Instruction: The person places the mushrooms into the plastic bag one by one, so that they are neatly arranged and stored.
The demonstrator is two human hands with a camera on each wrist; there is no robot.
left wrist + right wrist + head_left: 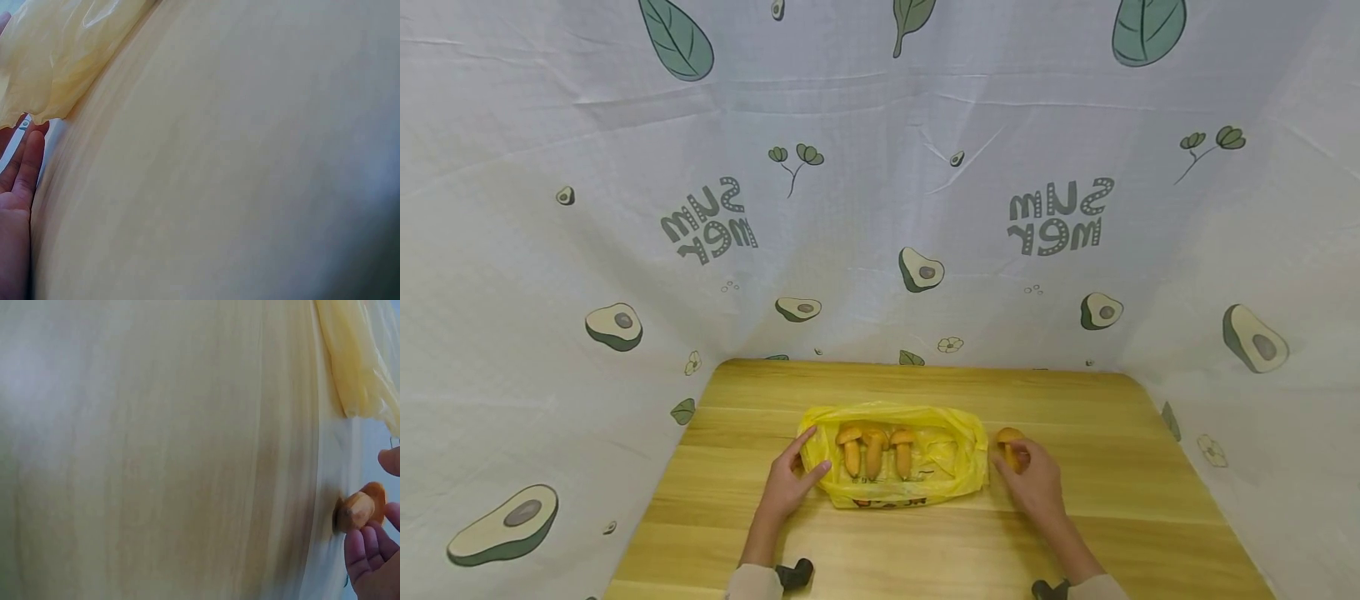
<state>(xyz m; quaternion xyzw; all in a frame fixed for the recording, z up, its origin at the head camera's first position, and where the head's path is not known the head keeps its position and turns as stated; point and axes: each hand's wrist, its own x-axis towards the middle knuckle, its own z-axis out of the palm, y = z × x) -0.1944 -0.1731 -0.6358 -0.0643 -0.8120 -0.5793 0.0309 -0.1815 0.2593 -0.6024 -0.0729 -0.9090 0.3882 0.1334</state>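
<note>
While the left hand (790,482) lay flat on the bag (917,467), the right hand (1033,483) pinched a mushroom (1009,437) that looked likely to slip.

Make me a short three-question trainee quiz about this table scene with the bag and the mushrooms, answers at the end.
1. How many orange toy mushrooms lie on the yellow plastic bag?
2. True or false: the right hand has its fingers on a fourth orange mushroom beside the bag, on the wooden table.
3. Where does the left hand rest? A) on the bag's left edge B) on the cloth backdrop C) on a mushroom

Key: 1. Three, side by side. 2. True. 3. A.
</note>
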